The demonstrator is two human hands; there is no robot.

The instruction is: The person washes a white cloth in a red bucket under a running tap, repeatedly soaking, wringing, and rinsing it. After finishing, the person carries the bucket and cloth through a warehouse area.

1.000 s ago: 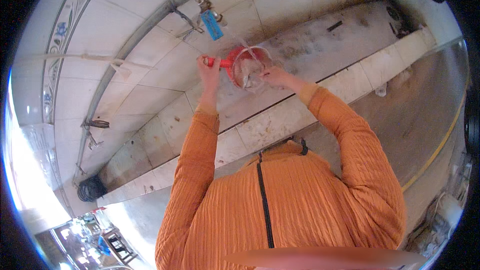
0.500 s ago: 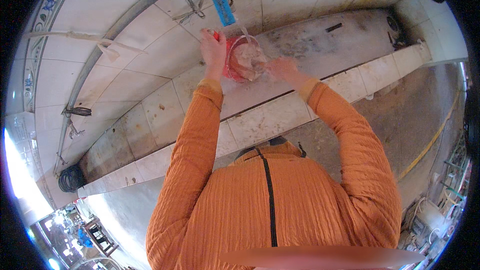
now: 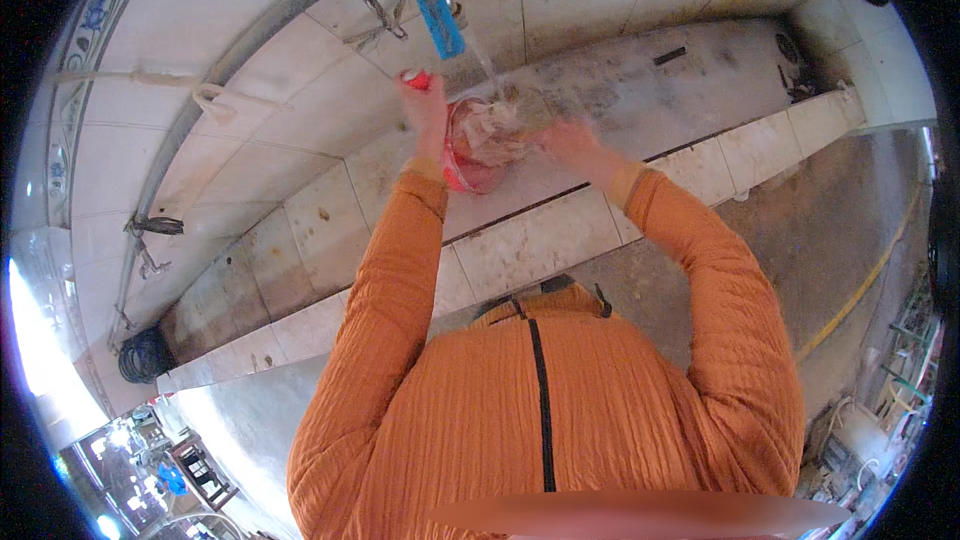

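My left hand (image 3: 428,118) is closed on the handle of a red plastic container (image 3: 462,175), whose red end shows above the fist. The container tilts to the right over the trough. Pale pinkish-brown soft pieces (image 3: 490,130) bulge at its mouth; what they are, I cannot tell. A thin stream of water (image 3: 485,62) falls onto them from a tap with a blue lever (image 3: 441,24). At the right of these pieces is my right hand (image 3: 570,145), smeared by motion, its fingers hard to make out.
The tiled trough floor (image 3: 620,90) is wet, with a small dark bar (image 3: 669,56) on it. A low tiled rim (image 3: 540,230) runs between me and the trough. A grey pipe (image 3: 200,110) follows the wall; a black coil (image 3: 143,356) sits at the left end.
The red container has tipped further, and its contents have shifted in its mouth. The water stream shows more clearly. My right hand has moved slightly down.
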